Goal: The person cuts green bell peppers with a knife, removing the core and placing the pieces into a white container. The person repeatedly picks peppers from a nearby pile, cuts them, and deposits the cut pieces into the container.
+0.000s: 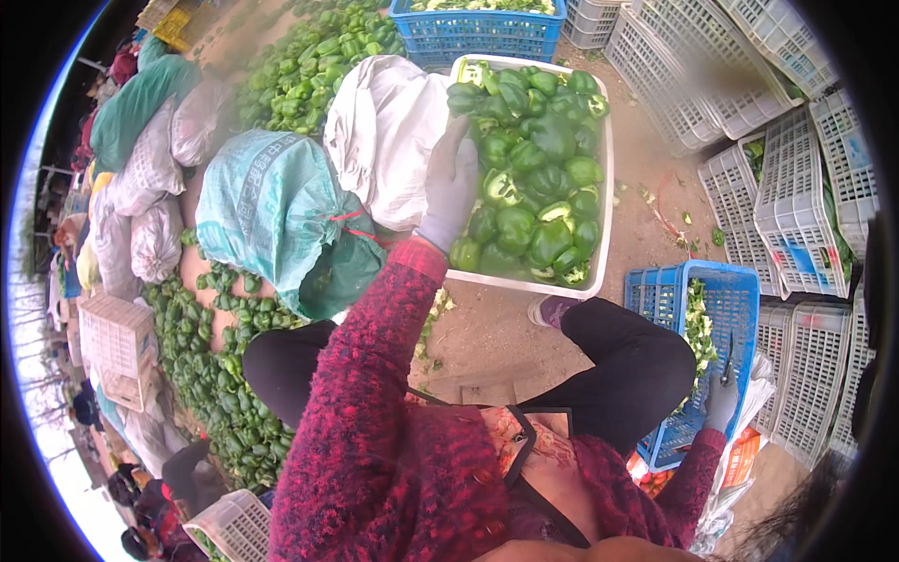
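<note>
Head view: the left hand (449, 192), gloved, rests flat with fingers extended on the left rim of the white crate (607, 187), touching the green peppers (538, 169) piled inside. Right of that crate, the right hand (722, 398) appears closed around a small dark tool (728, 361) at the blue crate (740, 300).

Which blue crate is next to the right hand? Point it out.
The blue crate at the person's right knee, holding pepper scraps; the gloved right hand sits at its edge. The other blue crate stands far off at the top.
</note>
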{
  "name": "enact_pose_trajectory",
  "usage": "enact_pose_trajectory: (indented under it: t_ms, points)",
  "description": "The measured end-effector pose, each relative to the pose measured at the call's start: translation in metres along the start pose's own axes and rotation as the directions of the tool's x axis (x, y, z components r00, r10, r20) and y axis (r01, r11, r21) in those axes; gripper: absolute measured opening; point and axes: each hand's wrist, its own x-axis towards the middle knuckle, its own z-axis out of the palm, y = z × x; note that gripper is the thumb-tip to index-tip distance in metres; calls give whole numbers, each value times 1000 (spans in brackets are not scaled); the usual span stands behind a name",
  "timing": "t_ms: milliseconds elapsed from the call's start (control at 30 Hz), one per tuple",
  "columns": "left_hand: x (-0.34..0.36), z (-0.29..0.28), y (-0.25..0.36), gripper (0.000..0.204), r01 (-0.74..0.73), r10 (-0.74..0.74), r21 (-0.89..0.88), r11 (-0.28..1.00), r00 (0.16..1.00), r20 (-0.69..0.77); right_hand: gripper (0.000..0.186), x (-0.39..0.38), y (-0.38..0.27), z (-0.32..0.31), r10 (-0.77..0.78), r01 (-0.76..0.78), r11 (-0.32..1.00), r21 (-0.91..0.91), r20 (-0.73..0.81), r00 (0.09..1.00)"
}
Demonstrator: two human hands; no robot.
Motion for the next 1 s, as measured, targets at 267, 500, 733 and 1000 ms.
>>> enact_pose_trajectory:
  t_ms: [267,500,733,1000]
  points:
    - [-216,-235,-174,38,909,-505,290,300,409,-760,41,-26,-215,46,-159,174,750,638,-81,984]
    - [-204,-353,-286,44,349,-798,937,-6,563,-214,41,-111,-330,159,-459,71,625,778,292,839]
    - [-196,-365,-338,55,240,-860,967,-81,474,-190,40,-142,-356,216,-343,-91,767,636,525,779]
    - [-145,-314,-149,51,928,-901,-34,371,369,230,35,-179,-369,256,-336,117,939,324,786,518]
